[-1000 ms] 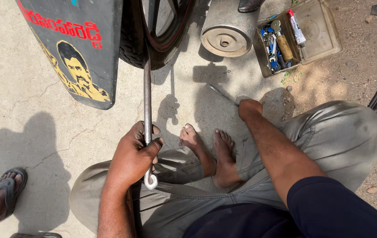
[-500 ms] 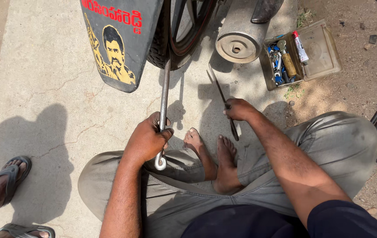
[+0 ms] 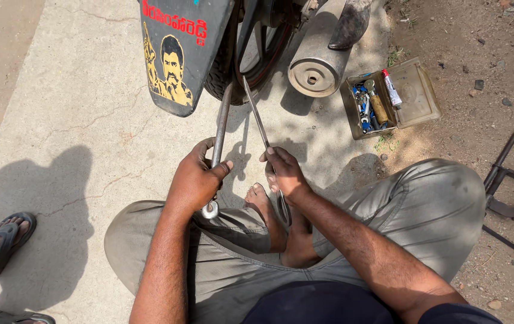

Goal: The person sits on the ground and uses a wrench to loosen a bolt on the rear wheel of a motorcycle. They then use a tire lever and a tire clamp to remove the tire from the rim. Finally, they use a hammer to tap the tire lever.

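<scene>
Since the earlier frame the right hand (image 3: 285, 175) has lifted its thin flat lever (image 3: 259, 123) off the ground and aimed it at the tyre (image 3: 224, 78), beside the round iron bar (image 3: 219, 135) in the left hand (image 3: 195, 180). Both hands' fingers are clamped on their tools. Judging by this, prying the tyre at the rim is in hand; next, both tips need seating under its edge.

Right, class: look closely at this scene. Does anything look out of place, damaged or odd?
Nothing is spilled or broken. The left hand and right hand each hold a metal lever against the tyre. The toolbox lies open on dirt, and the concrete shows hairline cracks.
</scene>
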